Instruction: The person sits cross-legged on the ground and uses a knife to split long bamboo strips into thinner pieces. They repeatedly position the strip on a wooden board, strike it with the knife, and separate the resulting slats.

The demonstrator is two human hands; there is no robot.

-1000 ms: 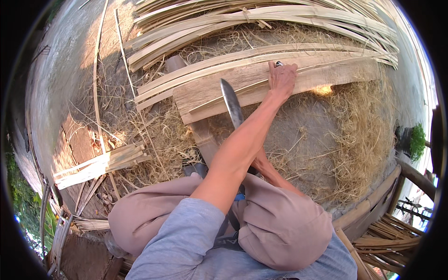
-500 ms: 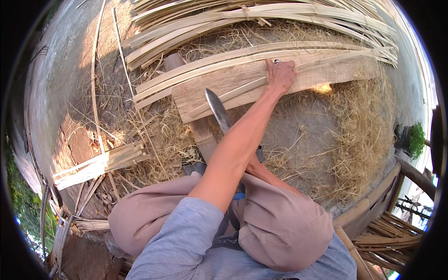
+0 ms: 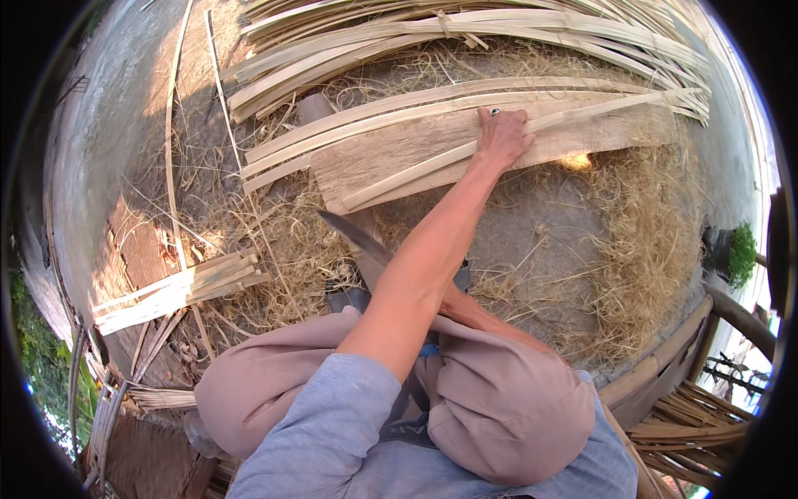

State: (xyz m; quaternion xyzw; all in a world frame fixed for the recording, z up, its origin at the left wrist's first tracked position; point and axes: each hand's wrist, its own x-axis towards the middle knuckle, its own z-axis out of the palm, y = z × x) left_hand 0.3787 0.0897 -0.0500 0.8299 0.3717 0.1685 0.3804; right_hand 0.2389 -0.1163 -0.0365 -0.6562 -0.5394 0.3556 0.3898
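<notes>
My left hand (image 3: pixel 503 137) is closed around a pale bamboo strip (image 3: pixel 424 170), pressing it onto a flat wooden board (image 3: pixel 382 158). The strip slants across the board, its near end at the board's lower left corner. Below that corner is the dark blade of a knife (image 3: pixel 353 231), pointing up and left, apart from the strip. Its handle is hidden under my left forearm, where my right forearm (image 3: pixel 499 323) also passes from the right. My right hand's fingers are covered there, but the blade comes out of that spot, so it grips the knife.
Long bamboo strips (image 3: pixel 357 116) lie along the board's far side, with a larger pile (image 3: pixel 399 37) beyond. Short split pieces (image 3: pixel 183 287) lie at the left. Curly shavings (image 3: pixel 640 249) cover much of the ground. A bamboo rail (image 3: pixel 665 349) stands at the right.
The knife blade has swung left and down, away from the strip and the board's near edge. The strip has shifted a little on the board; my left hand stays almost in place.
</notes>
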